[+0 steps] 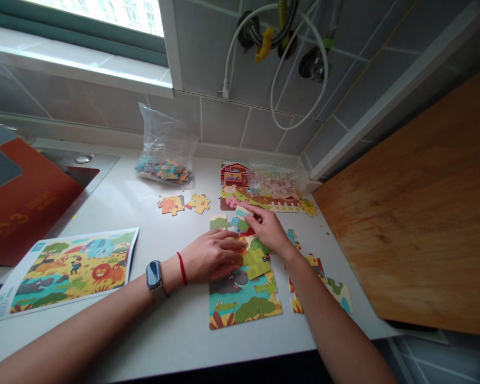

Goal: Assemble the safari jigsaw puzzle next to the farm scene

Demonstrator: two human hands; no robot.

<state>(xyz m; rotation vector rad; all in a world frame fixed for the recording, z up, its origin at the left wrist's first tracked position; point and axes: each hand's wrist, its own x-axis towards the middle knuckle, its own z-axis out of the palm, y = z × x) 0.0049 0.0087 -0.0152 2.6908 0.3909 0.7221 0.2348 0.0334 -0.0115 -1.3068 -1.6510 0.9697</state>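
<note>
The right hand (pixel 269 230) has its grip clamped on a jigsaw piece (pixel 243 213) above the far edge of a part-built jungle puzzle (pixel 244 298) on the white bench (pixel 176 341). The left hand (pixel 210 257) lies flat on the puzzle, grip apart. A picture sheet (pixel 72 272) lies left; a bag of pieces (pixel 166 146) sits far.

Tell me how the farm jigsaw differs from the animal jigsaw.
The farm jigsaw lies farther back, by the tiled wall; the animal jigsaw lies nearer the viewer. The farm one shows a red barn and white fence, partly under clear plastic; the animal one shows a hippo and bushes, with no plastic. Both lie on the white counter.
</note>
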